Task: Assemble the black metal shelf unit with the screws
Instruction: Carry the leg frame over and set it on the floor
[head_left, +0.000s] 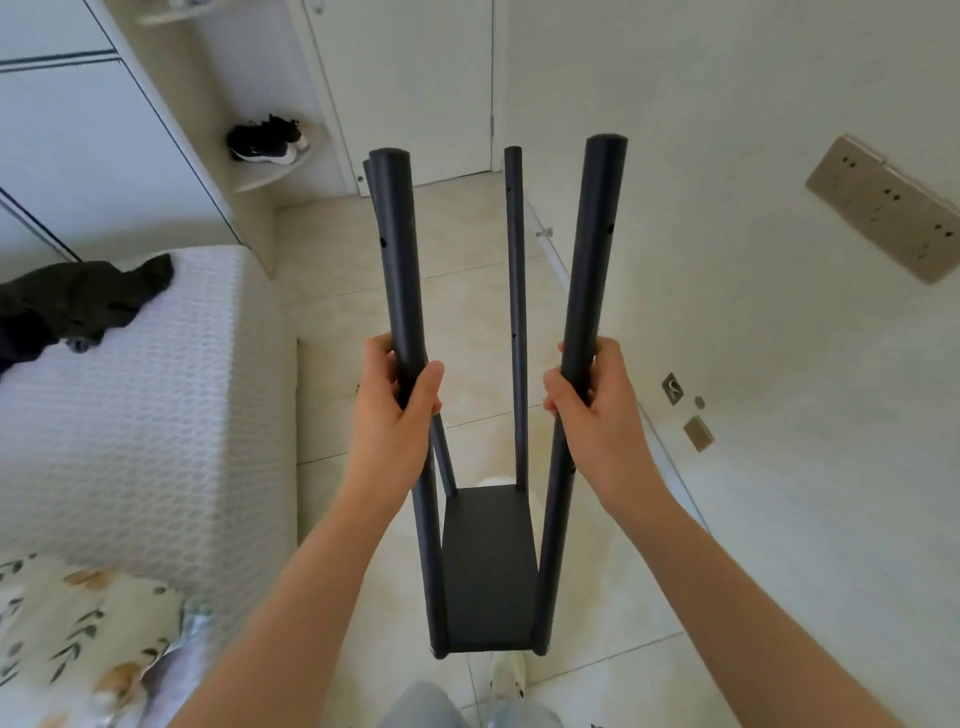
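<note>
Gripping shelf (488, 571), maybe lifted, left hand (397, 415), right hand (597, 410)

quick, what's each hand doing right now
Left hand: gripping the near left black round metal post.
Right hand: gripping the near right black round metal post.

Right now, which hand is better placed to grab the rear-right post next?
Right, probably. The right hand, gripping the near-right post, lies close beside the rear-right post; the left hand on the near-left post sits farther across.
</note>
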